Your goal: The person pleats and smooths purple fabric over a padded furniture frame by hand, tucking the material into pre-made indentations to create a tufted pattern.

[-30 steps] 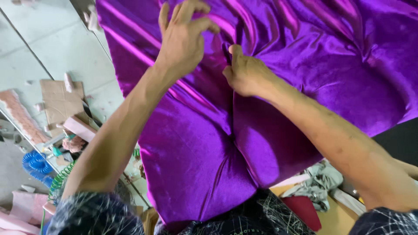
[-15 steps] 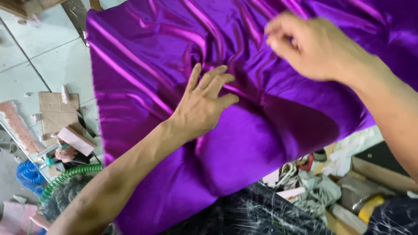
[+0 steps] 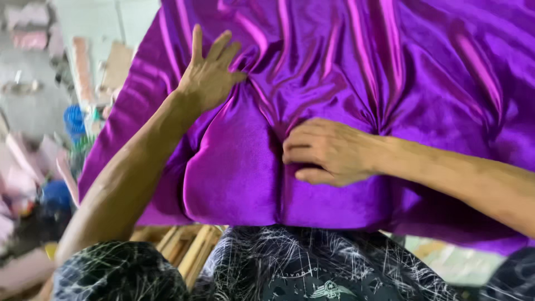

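Left hand (image 3: 209, 75) flat, fingers spread on shiny purple fabric (image 3: 423, 72), right hand (image 3: 326, 151) fingers curled, pressing a fold

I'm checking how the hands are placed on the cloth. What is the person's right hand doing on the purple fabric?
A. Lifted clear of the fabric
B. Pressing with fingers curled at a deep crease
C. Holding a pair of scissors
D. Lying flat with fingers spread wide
B: the right hand rests on the shiny purple fabric with fingers curled against a deep crease, while the left hand lies flat, fingers spread.
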